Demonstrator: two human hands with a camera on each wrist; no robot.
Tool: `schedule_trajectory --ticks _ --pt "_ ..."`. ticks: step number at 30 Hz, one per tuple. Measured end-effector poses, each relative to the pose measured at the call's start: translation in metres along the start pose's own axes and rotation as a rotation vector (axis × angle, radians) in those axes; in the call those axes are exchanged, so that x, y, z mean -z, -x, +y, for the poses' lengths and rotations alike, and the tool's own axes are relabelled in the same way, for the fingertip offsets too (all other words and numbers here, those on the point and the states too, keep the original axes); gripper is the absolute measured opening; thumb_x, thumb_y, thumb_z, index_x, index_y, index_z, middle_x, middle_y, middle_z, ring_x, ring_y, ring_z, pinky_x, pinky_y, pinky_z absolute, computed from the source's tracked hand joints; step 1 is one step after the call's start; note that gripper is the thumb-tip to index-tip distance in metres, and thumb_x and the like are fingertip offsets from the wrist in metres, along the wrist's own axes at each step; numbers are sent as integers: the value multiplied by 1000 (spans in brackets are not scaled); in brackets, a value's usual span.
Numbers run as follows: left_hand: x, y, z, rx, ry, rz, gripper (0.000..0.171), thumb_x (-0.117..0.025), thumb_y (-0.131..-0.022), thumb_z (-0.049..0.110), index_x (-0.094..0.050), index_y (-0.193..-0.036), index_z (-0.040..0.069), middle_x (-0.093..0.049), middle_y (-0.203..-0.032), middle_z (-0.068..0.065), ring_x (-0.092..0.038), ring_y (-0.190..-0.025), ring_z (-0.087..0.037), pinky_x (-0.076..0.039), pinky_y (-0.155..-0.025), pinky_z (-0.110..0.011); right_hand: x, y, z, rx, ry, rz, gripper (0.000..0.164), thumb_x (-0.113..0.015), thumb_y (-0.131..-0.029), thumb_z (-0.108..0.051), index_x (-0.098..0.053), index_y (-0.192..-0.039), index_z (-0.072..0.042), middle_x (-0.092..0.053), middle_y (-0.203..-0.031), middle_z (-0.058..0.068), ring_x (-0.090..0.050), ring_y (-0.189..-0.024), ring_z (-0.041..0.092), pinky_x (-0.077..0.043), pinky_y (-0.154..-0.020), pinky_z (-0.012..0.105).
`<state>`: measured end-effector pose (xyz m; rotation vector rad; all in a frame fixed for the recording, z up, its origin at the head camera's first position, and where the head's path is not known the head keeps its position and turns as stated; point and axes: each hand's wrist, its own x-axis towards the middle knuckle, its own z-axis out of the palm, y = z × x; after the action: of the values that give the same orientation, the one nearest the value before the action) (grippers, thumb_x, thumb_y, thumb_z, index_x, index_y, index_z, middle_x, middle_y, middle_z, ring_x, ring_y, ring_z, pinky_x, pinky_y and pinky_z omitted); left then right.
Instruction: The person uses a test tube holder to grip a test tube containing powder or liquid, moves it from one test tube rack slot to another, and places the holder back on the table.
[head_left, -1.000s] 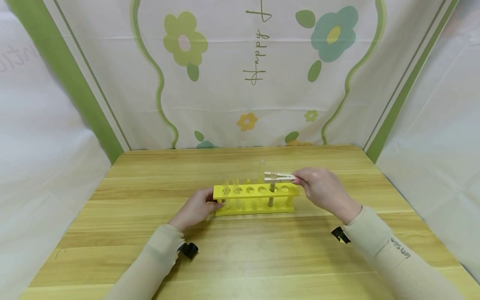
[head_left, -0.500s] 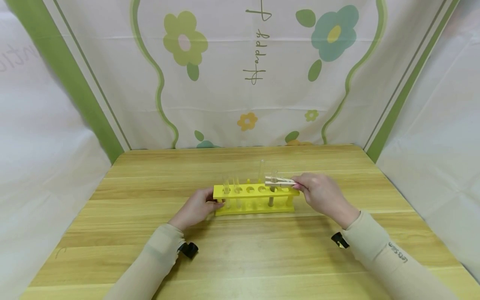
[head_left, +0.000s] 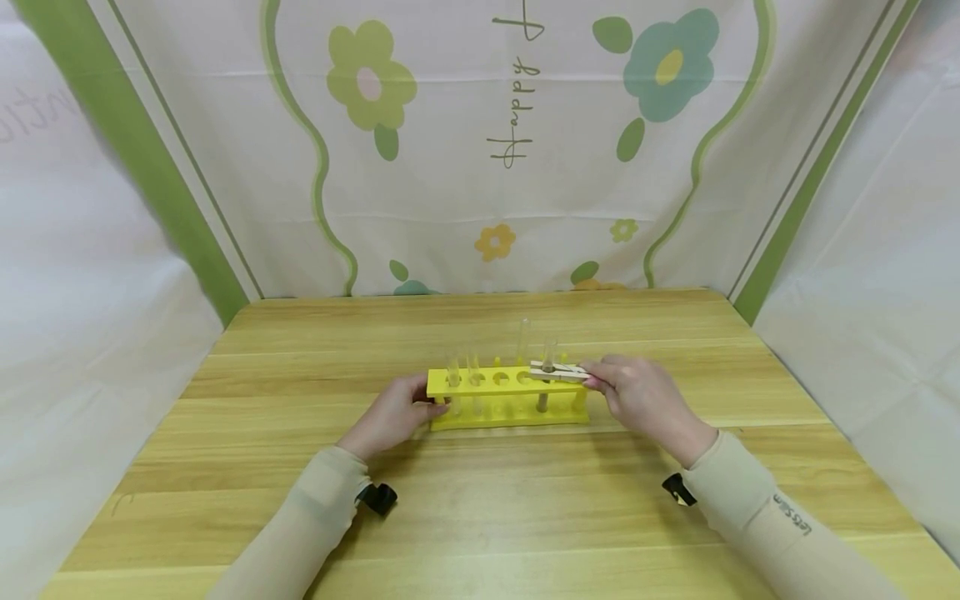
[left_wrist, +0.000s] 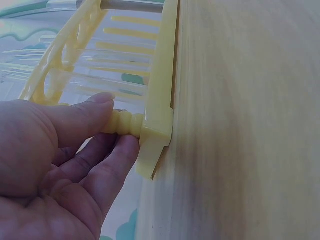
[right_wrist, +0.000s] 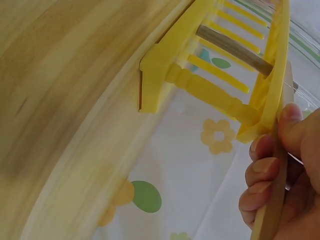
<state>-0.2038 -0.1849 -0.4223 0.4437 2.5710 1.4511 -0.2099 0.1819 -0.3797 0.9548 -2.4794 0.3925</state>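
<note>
A yellow test tube rack [head_left: 491,392] stands on the table, and my left hand [head_left: 393,417] grips its left end. In the left wrist view, thumb and fingers close round the turned end post [left_wrist: 127,122]. My right hand [head_left: 645,400] holds a wooden test tube clamp [head_left: 562,373] by its handle. The clamp's prongs lie around a test tube [head_left: 543,403] with grey-brown contents, just above the rack's top board. Whether the prongs press on the glass, I cannot tell. The right wrist view shows the clamp handle [right_wrist: 272,205] under curled fingers.
Two clear test tubes [head_left: 473,367] stand in the rack's left holes. Another clear tube [head_left: 523,337] rises behind the top board. The wooden table [head_left: 480,517] reaches back to a flower-printed cloth [head_left: 450,192], with more cloth at both sides.
My right hand and the clamp have moved down, from near the tube's rim to just above the rack's top board. The prongs look closer together. My left hand and the rack stay put.
</note>
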Motion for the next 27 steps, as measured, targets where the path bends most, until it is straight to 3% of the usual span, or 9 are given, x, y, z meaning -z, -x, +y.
schedule_trajectory --ticks 18,27 --pt "0 1 0 7 12 -6 29 -69 -94 9 -67 -121 17 -69 -112 4 -62 -105 -17 -52 -84 -35 1 3 -1 -1 -13 -28 24 -74 -90 -12 -74 -110 0 -58 -71 -3 -36 -53 6 -37 -48 24" --pt "1 2 0 4 1 -4 27 -70 -93 11 -67 -119 18 -69 -112 5 -62 -107 -17 -52 -86 -36 4 4 -2 -12 -35 -28 30 -73 -91 -14 -71 -119 -5 -67 -80 0 -41 -55 5 -40 -51 25"
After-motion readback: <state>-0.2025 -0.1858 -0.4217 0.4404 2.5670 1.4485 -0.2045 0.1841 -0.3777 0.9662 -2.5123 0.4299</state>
